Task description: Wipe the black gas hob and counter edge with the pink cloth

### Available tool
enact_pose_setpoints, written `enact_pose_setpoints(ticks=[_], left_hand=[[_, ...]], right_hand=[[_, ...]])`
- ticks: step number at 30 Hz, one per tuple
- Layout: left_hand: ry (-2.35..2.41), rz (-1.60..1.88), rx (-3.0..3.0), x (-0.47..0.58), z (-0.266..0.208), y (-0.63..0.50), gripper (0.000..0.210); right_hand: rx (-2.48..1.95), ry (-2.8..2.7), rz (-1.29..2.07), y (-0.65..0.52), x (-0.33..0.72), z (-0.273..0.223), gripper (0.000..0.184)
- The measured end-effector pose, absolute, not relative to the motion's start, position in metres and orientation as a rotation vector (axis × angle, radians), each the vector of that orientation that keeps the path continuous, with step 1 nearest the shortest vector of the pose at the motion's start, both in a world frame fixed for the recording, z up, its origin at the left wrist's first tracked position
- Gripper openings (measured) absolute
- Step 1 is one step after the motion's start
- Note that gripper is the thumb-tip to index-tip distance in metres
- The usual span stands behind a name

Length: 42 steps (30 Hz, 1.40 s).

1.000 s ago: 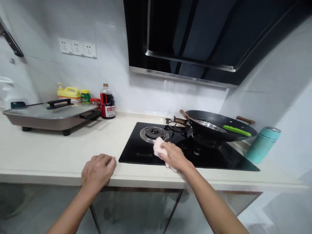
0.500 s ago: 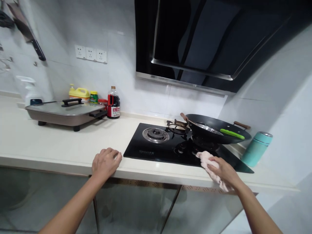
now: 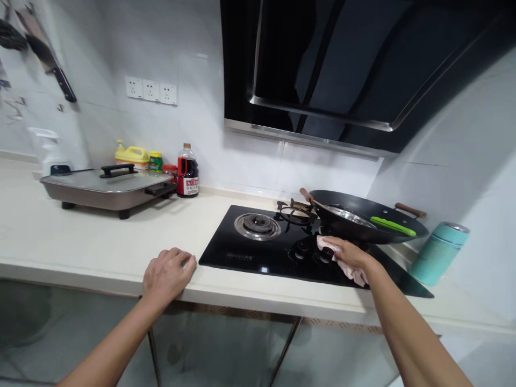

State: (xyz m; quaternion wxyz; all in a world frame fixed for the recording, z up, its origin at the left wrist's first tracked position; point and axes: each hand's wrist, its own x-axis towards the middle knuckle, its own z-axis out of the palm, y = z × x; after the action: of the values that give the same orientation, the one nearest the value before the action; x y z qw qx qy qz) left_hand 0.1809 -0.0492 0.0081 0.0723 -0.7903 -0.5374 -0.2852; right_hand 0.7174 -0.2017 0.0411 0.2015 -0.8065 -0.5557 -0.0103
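My right hand (image 3: 350,252) grips a pale pink cloth (image 3: 355,274) and presses it on the black glass gas stove (image 3: 258,264), just behind the control knobs (image 3: 324,255). Above and behind that hand, a black wok (image 3: 358,228) sits tilted at the stove's right side, with a shiny metal piece and a green-handled utensil (image 3: 393,226) in it. My left hand (image 3: 169,273) rests on the counter's front edge, left of the stove, holding nothing; its fingers lie on the surface with the thumb apart.
A turquoise flask (image 3: 439,252) stands right of the stove. A lidded electric pan (image 3: 100,193) is on the counter (image 3: 36,236) at left, beside a soy sauce bottle (image 3: 187,174). Overhead hangs a black range hood (image 3: 314,64). The left burner (image 3: 258,226) has no pot stand.
My right hand has pushed the cloth forward and slightly left, from the stove's front edge to behind the knobs. The left hand stays on the counter edge; the view has shifted slightly.
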Motion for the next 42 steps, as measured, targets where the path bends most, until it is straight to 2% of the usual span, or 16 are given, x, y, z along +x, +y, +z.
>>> enact_pose_setpoints(ticks=[4, 13, 20, 30, 35, 39, 42], left_hand=[[-1.616, -0.872, -2.346, 0.18, 0.007, -0.049, 0.037], [-1.549, -0.884, -2.371, 0.177, 0.004, -0.049, 0.037], [-1.577, -0.94, -2.361, 0.182, 0.005, -0.05, 0.039], [-1.576, -0.927, -2.335, 0.183, 0.005, -0.051, 0.038], [-1.56, -0.924, -2.336, 0.181, 0.005, -0.05, 0.04], [-1.557, -0.969, -2.336, 0.177, 0.002, -0.047, 0.04], [-1.566, -0.976, -2.347, 0.175, 0.002, -0.048, 0.04]], right_hand=[[-2.235, -1.529, 0.064, -0.205, 0.715, 0.037, 0.051], [-2.27, -1.318, 0.074, -0.325, 0.742, 0.013, 0.061], [-2.522, -0.822, -0.235, -0.359, 0.76, -0.006, 0.07], [-2.089, -1.514, -0.144, -0.238, 0.536, -0.002, 0.054], [-1.82, -1.795, -0.062, -0.182, 0.423, 0.005, 0.053], [-1.627, -1.921, -0.068, -0.163, 0.374, 0.003, 0.056], [-1.621, -1.879, -0.099, -0.171, 0.376, -0.004, 0.056]])
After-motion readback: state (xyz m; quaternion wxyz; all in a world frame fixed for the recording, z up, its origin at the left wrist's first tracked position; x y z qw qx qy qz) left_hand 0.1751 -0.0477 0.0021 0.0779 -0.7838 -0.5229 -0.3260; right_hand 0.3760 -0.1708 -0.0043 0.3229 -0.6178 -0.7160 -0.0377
